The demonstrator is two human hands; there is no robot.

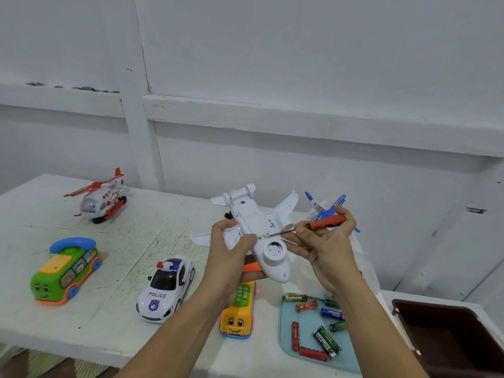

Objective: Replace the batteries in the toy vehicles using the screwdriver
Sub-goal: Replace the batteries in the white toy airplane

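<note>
My left hand [231, 249] grips a white toy airplane [253, 222], held belly-up above the table. My right hand [324, 241] holds a red-handled screwdriver [326, 222]; its thin metal tip rests on the plane's underside beside my left thumb. A round wheel housing shows on the belly near the nose. A light blue tray [305, 320] at the front right carries several loose batteries [326, 341], red, green, blue and black.
On the white table [131, 236] stand a red-white helicopter [102, 199], a green phone bus [65, 271], a police car [166, 289] and a yellow phone bus [238, 315] under my left wrist. A blue toy jet [326, 207] sits behind my right hand. A dark brown bin [450, 331] is at the right.
</note>
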